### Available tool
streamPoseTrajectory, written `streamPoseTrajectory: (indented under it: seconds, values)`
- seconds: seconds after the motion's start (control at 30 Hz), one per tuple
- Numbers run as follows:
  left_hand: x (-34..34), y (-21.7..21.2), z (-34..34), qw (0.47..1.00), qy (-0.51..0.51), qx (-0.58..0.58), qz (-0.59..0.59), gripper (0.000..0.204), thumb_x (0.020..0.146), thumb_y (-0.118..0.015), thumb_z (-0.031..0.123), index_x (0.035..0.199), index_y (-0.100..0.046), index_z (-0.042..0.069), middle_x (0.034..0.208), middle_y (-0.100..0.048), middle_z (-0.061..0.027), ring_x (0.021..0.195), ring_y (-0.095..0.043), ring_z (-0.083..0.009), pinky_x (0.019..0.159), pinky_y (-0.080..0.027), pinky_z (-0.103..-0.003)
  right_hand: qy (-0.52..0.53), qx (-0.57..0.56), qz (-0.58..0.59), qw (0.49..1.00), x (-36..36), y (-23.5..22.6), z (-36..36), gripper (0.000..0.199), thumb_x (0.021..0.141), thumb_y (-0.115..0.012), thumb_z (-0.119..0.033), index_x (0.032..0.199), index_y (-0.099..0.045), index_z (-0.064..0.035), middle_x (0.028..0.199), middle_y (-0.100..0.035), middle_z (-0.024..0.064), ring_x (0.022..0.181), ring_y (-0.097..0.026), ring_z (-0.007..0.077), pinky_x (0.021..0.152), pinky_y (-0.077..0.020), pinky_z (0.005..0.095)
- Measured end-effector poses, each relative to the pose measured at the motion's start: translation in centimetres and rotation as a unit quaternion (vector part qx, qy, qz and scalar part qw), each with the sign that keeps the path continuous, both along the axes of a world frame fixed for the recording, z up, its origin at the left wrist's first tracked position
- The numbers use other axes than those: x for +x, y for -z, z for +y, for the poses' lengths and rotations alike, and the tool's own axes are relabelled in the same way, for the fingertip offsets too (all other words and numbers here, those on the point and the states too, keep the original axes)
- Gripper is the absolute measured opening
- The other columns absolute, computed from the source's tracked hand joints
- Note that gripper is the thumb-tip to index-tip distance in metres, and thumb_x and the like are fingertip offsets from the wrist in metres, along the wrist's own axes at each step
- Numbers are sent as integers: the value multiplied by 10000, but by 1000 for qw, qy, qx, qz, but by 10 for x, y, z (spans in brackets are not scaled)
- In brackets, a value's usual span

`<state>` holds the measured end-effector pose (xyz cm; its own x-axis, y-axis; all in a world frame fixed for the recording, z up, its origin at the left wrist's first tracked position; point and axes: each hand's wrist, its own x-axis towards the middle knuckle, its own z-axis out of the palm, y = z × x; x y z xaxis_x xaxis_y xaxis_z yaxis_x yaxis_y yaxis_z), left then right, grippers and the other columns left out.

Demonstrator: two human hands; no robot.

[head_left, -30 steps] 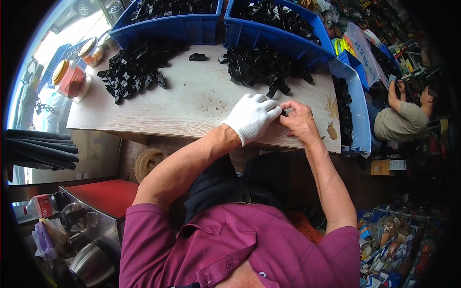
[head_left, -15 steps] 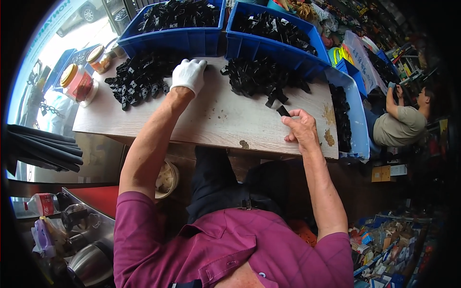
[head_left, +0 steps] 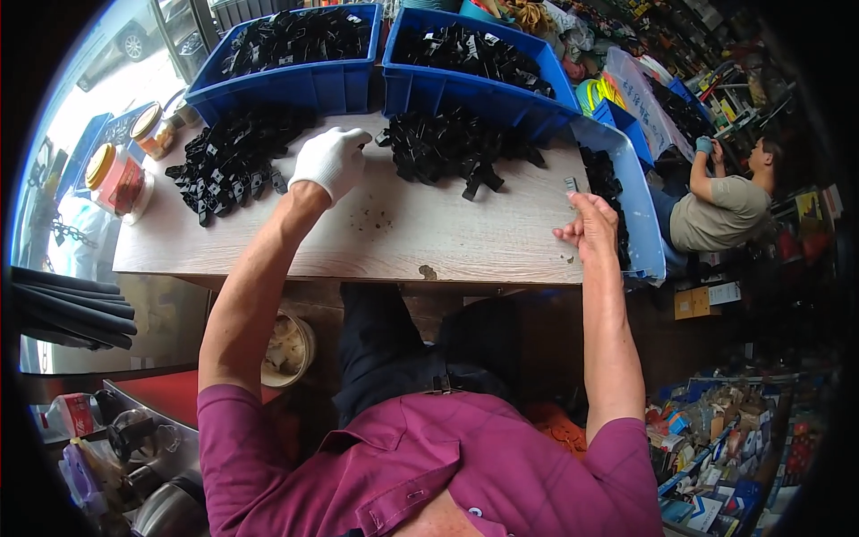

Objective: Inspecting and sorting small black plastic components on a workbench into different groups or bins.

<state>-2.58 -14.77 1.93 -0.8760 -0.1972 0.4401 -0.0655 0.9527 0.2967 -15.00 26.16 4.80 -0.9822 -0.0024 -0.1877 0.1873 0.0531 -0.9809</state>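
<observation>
On the wooden bench, the gloved left hand curls loosely beside the left heap of black parts at nine o'clock, while the bare right hand pinches a small metal piece near the side bin at three.

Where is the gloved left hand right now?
In the head view the left hand, in a white glove, is on the wooden table left of centre, between the two heaps of black parts, just before the blue bins.

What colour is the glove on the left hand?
White; the glove shows best in the head view.
</observation>
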Motion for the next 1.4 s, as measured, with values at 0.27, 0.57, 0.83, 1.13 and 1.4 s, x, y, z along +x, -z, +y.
streamPoseTrajectory:
  seconds: [0.27, 0.57, 0.83, 1.13, 1.4]
  values:
    - [49, 11, 46, 979, 38, 162, 121, 139, 865, -681, 91, 995, -710, 50, 932, -724, -138, 852, -694, -351, 787, -568, -412, 62, 23, 12, 998, -8, -1, -2, 315, 872, -806, -253, 1073, -667, -54, 564, -484, 5, 478, -560, 141, 518, -627, 383]
    - [52, 14, 60, 997, 25, 14, 73, 99, 867, -691, 135, 951, -713, 86, 940, -731, -95, 915, -667, -332, 807, -557, -423, -160, 127, -24, 978, 7, 4, -82, 322, 875, -819, -265, 1070, -677, -52, 581, -539, -21, 416, -502, 77, 479, -584, 321]
    - [48, 14, 64, 997, 22, 24, 65, 170, 866, -699, 126, 1023, -724, 67, 973, -751, -114, 916, -683, -360, 820, -572, -407, -191, 170, -18, 967, 9, 11, -97, 222, 878, -791, -210, 1002, -695, -52, 714, -631, 6, 420, -477, 60, 457, -554, 295]
    - [37, 17, 118, 795, 58, 593, 113, 322, 938, -649, 74, 1236, -677, -42, 988, -757, -119, 866, -712, -138, 792, -563, -282, -144, -82, -51, 985, 44, 13, -78, 192, 887, -799, -172, 958, -645, -82, 497, -480, -28, 411, -533, 120, 543, -620, 400]
    - [8, 16, 158, 729, 80, 673, 101, 323, 923, -641, 69, 1229, -702, -12, 999, -751, -102, 875, -676, -121, 791, -561, -279, -210, -117, 3, 971, 81, 28, -110, 158, 870, -817, -137, 853, -683, -56, 673, -609, -24, 460, -434, 45, 438, -441, 233]
